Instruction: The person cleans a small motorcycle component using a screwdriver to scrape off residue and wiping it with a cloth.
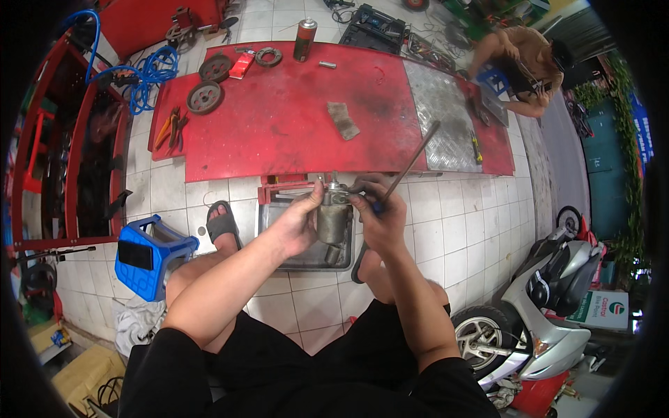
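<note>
A dirty cylindrical metal motor [333, 222], perhaps a starter motor, hangs upright over a grey metal tray [298, 263] on the floor. Around its upper left side is my left hand [300, 219], with the thumb up. My right hand [380, 209] holds a screwdriver [413, 162] by its blue handle, the long shaft slanting up to the right over the table edge. The fingertips of this hand touch the top end of the motor. Beyond lies the red metal table [261, 130], with a piece of worn sandpaper or cloth [343, 121] on it.
Brake shoes [268, 57], round metal plates [205, 97], a spray can [304, 39], pliers [170, 129] and a yellow cutter [476, 147] lie or stand on the table. A blue stool [133, 279] holds a phone. A scooter [554, 324] stands right; a person [522, 68] sits back right.
</note>
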Motion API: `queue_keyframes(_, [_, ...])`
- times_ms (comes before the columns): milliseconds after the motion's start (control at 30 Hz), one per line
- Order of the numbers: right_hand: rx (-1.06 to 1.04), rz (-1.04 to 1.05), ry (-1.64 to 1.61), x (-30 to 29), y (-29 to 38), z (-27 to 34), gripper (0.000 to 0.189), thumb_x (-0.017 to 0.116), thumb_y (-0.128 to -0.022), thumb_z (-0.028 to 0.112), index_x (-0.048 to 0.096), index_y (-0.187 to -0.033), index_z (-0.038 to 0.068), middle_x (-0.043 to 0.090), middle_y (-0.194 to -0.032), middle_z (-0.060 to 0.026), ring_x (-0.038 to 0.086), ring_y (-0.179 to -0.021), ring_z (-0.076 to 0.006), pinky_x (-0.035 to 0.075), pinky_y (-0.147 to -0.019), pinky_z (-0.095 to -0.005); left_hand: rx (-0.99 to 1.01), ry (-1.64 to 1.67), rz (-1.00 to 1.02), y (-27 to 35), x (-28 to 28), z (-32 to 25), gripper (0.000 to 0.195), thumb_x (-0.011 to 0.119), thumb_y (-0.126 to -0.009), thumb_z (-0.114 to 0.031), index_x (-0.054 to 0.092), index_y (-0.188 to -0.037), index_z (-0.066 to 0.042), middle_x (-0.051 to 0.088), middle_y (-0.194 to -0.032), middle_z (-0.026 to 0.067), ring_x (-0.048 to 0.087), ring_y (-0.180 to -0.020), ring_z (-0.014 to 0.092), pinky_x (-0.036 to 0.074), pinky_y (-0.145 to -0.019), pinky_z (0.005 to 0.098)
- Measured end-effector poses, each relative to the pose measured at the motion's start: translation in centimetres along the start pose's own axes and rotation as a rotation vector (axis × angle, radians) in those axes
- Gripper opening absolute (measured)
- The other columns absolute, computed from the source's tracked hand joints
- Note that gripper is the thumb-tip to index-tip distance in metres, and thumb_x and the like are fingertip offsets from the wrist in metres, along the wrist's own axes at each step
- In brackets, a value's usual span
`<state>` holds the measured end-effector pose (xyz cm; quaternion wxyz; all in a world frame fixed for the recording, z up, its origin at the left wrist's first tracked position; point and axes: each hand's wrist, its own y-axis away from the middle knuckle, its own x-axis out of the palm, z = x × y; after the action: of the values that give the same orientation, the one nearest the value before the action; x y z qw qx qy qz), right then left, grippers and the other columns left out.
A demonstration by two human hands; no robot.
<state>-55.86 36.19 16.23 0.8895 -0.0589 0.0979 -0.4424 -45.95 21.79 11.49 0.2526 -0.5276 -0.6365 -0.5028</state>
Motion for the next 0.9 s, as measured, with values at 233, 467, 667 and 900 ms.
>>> queue_keyframes(233, [-0.213,0.073,0.108,-0.7,0.0,-1.3,0.027,0.068,-0.085,-0.013,0.063,-0.11,-0.004,0.062,-0.112,-0.0122,0.063,-0.092,-0.0139,0.052,-0.072,-0.0232,0.006,0.172,0.093,0.4,0.1,-0.8,0.06,0.052,-0.097,-0.055,0.055,-0.134,-0.008,0.066,-0.123,0.0099,0.061,-0.117,0.026,0.042,-0.105,0.049])
queue_keyframes(467, [-0.207,0.051,0.029,0.1,0.2,-0.8,0.029,0.068,-0.084,-0.014,0.063,-0.11,-0.003,0.062,-0.11,-0.0136,0.064,-0.093,-0.017,0.054,-0.075,-0.0256,-0.033,0.215,0.104,0.6,0.1,-1.0,0.056,0.052,-0.099,-0.05,0.055,-0.134,-0.006,0.066,-0.125,0.0119,0.062,-0.117,0.028,0.042,-0.105,0.0479])
queue_keyframes(667, [-0.204,0.042,0.11,0.0,0.1,0.2,0.026,0.072,-0.079,-0.012,0.065,-0.103,-0.003,0.063,-0.102,-0.0123,0.064,-0.088,-0.0182,0.052,-0.072,-0.0274,0.017,0.174,0.094,0.9,1.0,-1.1,0.051,0.052,-0.1,-0.044,0.054,-0.133,-0.005,0.066,-0.124,0.0135,0.063,-0.115,0.028,0.044,-0.103,0.0456])
queue_keyframes(900, [-0.408,0.055,0.381,-0.7,-0.1,0.1,0.026,0.073,-0.073,-0.013,0.066,-0.095,-0.002,0.064,-0.094,-0.0123,0.065,-0.081,-0.021,0.051,-0.067,-0.0292,0.26,-0.11,0.007,0.3,0.7,-0.7,0.052,0.06,-0.097,-0.035,0.051,-0.136,-0.002,0.064,-0.123,0.0116,0.06,-0.117,0.024,0.044,-0.103,0.0398])
